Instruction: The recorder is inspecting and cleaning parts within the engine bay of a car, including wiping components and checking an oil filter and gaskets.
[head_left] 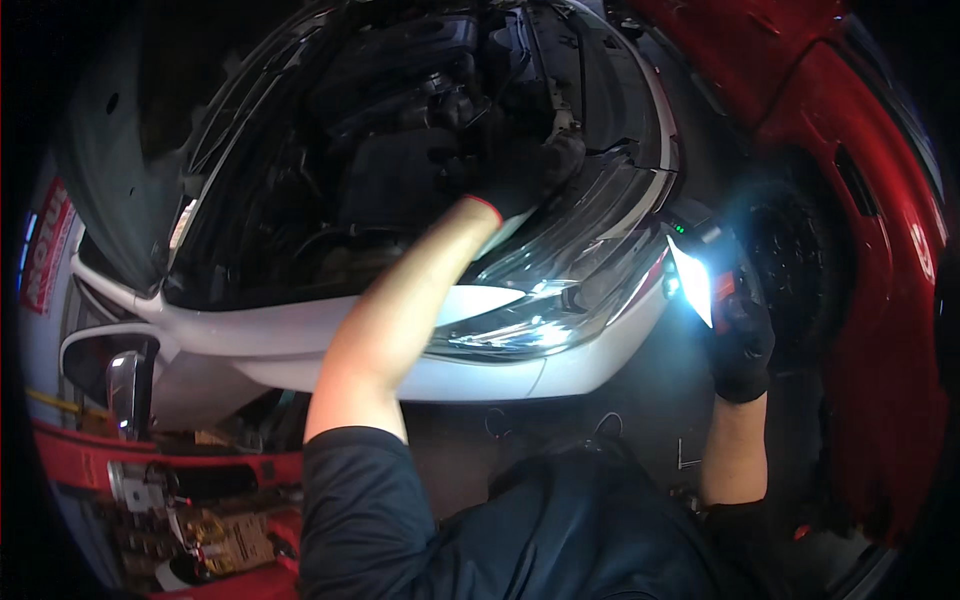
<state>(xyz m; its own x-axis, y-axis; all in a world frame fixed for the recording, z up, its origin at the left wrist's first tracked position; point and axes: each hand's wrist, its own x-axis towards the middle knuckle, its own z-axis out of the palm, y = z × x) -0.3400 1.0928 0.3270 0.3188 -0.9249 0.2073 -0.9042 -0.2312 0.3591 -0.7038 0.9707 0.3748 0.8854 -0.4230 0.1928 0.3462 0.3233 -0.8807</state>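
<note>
My left hand (527,182), in a black glove with a red cuff, reaches over the front of a white car into its open engine bay (400,175). It lies beside the inner edge of the headlight (560,300); its fingers are lost in the dark, so their grip cannot be made out. On the right, my right hand (742,350), also black-gloved, is closed around a lit work light (692,280). The lamp shines brightly toward the headlight and white bumper (480,380). Small green indicator lights glow on its dark body.
A red car (870,300) with a dark wheel (795,260) stands close on the right. At lower left, a red tool cart (240,470) holds assorted tools and parts. An L-shaped metal tool (688,455) shows near my right forearm. The raised hood (110,150) is at upper left.
</note>
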